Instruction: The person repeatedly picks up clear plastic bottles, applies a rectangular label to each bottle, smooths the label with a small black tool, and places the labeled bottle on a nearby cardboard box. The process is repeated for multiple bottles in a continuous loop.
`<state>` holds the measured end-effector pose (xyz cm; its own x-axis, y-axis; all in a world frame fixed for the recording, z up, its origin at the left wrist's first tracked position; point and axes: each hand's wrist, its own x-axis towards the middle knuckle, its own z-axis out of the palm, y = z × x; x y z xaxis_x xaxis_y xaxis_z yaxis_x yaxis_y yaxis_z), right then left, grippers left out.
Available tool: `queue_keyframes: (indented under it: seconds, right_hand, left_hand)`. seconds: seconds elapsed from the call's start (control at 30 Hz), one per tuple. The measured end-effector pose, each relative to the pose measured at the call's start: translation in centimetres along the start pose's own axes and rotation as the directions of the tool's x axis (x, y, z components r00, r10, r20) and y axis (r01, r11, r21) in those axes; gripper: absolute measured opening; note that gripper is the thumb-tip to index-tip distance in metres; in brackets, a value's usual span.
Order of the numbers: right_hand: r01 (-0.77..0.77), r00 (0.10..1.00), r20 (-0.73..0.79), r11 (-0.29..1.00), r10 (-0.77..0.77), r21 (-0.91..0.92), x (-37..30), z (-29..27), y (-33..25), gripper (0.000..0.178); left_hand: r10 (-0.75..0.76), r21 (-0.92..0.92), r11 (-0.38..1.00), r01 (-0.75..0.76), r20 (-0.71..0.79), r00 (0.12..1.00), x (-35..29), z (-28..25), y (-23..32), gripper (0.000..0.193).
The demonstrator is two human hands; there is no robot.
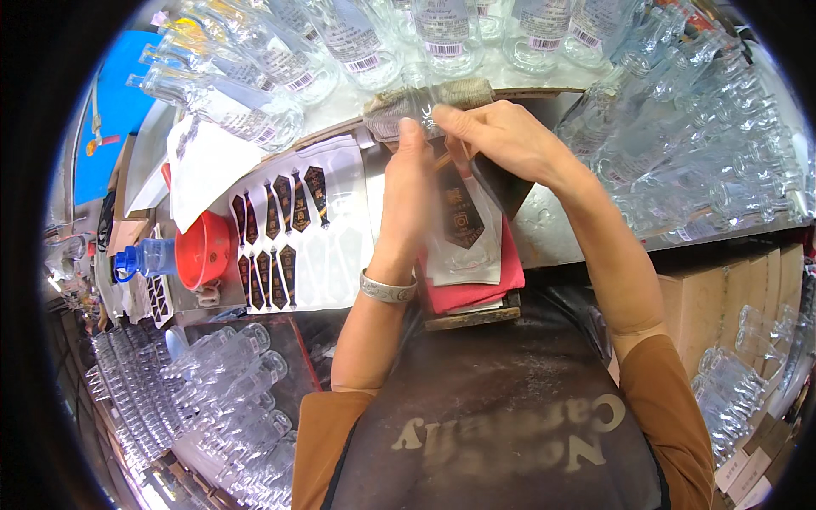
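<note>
A clear glass bottle point(482, 225) lies before me, its neck up on a rolled grey cloth point(469, 92). On its body sits a dark tie-shaped decal point(461, 214) with gold characters. My left hand point(406, 191), slightly blurred, is closed along the bottle's left side, thumb by the neck. From the right, my right hand point(503, 136) curls its fingers at the neck and shoulder, thumb laid over the glass. Beneath the bottle is red cloth point(510, 276) on a small wooden stand point(474, 320). To the left lies a white sheet point(336, 280) with several similar decals.
Labelled glass bottles point(357, 51) line the far side, with more bottles point(688, 153) heaped on the right. At left are a red bowl point(202, 255), a blue-capped plastic bottle point(153, 257) and white paper point(204, 166). Bottles point(246, 382) stand low left; cardboard boxes point(705, 306) are low right.
</note>
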<state>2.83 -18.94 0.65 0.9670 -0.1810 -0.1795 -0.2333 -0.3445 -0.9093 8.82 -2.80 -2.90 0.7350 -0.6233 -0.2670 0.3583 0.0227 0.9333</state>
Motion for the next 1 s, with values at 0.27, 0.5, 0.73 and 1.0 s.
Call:
queue_keyframes:
  seconds: [0.27,0.5,0.73,1.0]
  right_hand:
    - [0.025,1.000,-0.018,0.999,-0.026,-0.036,-0.4,0.1,0.2,0.061]
    - [-0.037,0.991,-0.104,0.929,0.081,0.369,-2.4,-0.2,0.7,0.047]
    - [0.517,0.745,-0.314,0.807,-0.589,-0.285,-2.9,-0.2,-2.5,0.029]
    - [0.620,0.624,-0.096,0.566,-0.775,-0.544,-1.9,0.4,-4.4,0.025]
  left_hand:
    - [0.122,0.110,0.986,-0.124,0.023,0.992,-0.8,0.8,0.3,0.060]
    - [-0.015,-0.117,0.993,0.027,0.102,0.995,-0.2,-1.0,-1.2,0.070]
    - [0.077,0.035,0.997,-0.075,-0.040,0.996,-3.4,-0.8,0.7,0.080]
    - [0.161,0.087,0.984,-0.153,-0.091,0.983,-5.3,-1.8,-0.3,0.060]
